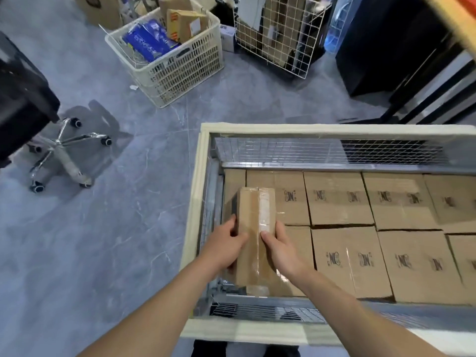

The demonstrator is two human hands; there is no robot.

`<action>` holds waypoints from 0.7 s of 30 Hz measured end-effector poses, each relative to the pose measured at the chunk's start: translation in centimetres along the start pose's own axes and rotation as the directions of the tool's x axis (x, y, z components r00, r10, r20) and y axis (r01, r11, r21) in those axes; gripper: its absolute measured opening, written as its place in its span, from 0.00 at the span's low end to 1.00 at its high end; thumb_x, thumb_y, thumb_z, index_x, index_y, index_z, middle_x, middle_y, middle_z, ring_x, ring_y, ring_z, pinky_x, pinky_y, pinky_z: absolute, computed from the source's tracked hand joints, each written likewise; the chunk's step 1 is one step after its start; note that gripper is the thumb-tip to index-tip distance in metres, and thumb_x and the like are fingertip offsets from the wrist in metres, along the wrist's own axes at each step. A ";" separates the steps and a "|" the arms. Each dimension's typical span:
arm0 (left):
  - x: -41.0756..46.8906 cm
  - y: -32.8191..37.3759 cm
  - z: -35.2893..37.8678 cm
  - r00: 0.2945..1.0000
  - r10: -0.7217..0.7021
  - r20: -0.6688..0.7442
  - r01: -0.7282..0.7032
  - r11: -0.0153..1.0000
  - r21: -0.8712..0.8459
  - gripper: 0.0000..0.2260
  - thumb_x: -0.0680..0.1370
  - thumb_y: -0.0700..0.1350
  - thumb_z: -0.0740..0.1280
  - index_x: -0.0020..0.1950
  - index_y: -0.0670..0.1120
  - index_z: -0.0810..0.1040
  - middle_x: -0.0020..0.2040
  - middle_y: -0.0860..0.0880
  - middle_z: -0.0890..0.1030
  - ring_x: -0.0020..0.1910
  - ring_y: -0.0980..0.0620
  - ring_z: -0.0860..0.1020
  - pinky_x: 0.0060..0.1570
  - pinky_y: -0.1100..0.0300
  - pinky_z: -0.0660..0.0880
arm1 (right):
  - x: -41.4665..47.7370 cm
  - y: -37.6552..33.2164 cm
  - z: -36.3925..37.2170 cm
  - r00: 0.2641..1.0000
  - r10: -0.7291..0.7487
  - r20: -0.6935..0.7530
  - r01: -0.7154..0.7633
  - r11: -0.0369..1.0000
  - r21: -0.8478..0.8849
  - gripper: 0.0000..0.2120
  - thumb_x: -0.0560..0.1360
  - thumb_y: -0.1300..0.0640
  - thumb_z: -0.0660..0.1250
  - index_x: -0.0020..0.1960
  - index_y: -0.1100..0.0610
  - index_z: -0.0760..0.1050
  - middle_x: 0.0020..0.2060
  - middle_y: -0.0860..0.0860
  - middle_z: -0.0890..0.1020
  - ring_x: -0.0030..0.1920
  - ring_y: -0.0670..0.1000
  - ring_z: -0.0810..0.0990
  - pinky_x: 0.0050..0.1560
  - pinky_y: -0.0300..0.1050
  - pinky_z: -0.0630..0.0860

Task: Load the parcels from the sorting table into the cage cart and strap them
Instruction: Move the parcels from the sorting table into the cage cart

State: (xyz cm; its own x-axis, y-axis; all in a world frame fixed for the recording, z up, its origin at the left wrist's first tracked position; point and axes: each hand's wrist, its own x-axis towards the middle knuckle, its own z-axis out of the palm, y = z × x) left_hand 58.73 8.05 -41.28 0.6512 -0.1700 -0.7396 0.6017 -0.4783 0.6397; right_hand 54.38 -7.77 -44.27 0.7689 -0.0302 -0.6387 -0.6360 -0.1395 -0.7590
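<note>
While tight in left hand (226, 244) and right hand (280, 248), 1 parcel (253, 213) above 9 boxes (340, 200).

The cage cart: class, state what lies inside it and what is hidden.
A layer of taped cardboard parcels fills the cage cart. The left hand and right hand hold a narrow parcel at its left end. Anything beneath that layer is covered.

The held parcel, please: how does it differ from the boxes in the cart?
The held parcel is narrow, gripped by left hand and right hand; the boxes are wider, lying in rows. The boxes bear printed logos; the parcel's top shows only tape. Both are brown cardboard.
</note>
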 end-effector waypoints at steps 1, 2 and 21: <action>0.7 -1.1 0.2 1.000 -0.015 -0.008 0.015 1.000 0.010 0.16 0.80 0.51 0.63 0.68 0.60 0.73 0.52 0.56 0.83 0.49 0.51 0.83 0.46 0.47 0.83 | 0.7 1.0 0.6 1.000 0.022 0.016 -0.022 1.000 -0.020 0.25 0.78 0.43 0.59 0.74 0.38 0.61 0.64 0.39 0.77 0.65 0.46 0.75 0.67 0.52 0.71; 1.5 -2.1 0.5 1.000 -0.021 -0.017 0.021 1.000 0.022 0.16 0.81 0.50 0.62 0.69 0.59 0.72 0.53 0.56 0.82 0.49 0.52 0.83 0.48 0.48 0.82 | 1.3 1.8 1.1 0.999 0.036 0.029 -0.035 0.999 -0.027 0.22 0.79 0.44 0.59 0.73 0.38 0.62 0.63 0.39 0.77 0.64 0.46 0.75 0.66 0.50 0.71; 10.4 -9.4 2.7 0.960 -0.219 -0.172 0.243 0.961 0.134 0.11 0.81 0.41 0.59 0.58 0.54 0.74 0.52 0.51 0.81 0.50 0.49 0.79 0.50 0.56 0.77 | 8.4 10.0 5.5 0.972 0.192 0.136 -0.181 0.980 -0.089 0.27 0.80 0.49 0.59 0.77 0.45 0.57 0.65 0.45 0.77 0.63 0.48 0.77 0.69 0.57 0.72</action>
State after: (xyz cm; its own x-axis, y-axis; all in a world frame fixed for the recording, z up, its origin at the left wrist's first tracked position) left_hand 58.60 8.45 -55.48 0.5728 0.0896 -0.8148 0.6747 -0.6160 0.4066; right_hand 54.12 -3.95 -57.91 0.6166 0.0780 -0.7834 -0.7560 -0.2193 -0.6168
